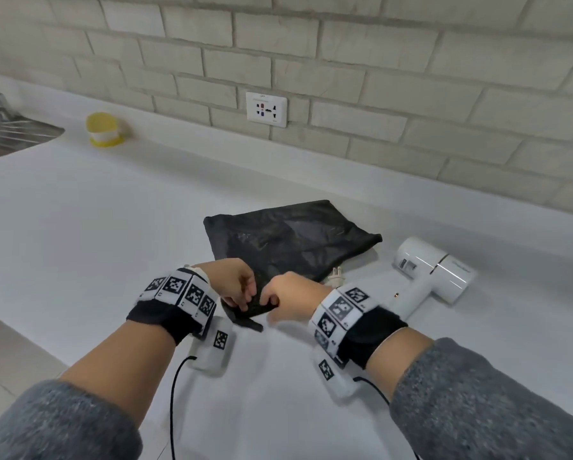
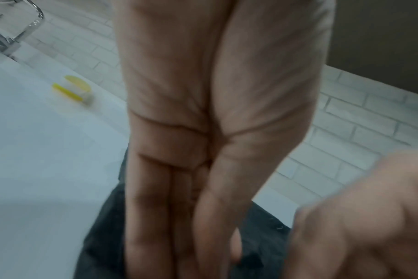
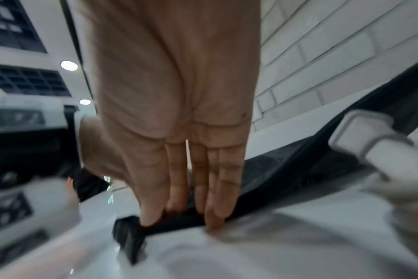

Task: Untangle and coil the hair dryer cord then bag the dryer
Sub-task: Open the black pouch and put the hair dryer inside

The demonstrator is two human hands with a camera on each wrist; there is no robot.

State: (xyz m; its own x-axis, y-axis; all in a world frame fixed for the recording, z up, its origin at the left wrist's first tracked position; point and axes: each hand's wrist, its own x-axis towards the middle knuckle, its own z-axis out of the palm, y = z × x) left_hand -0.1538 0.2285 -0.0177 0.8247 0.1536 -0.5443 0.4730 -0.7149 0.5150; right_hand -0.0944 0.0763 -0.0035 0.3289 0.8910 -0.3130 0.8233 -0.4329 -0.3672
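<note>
Pinching black bag (image 1: 291, 240) edge w/ both: left hand (image 1: 233, 283), right hand (image 1: 293, 295)

No text can be read anywhere. The hair dryer (image 1: 434, 270) carries a small grey label and a faint script mark on its barrel, both too blurred to make out. The wall socket (image 1: 266, 109) has tiny unreadable print. The wristbands (image 1: 182, 292) show only black-and-white square marker patterns
</note>
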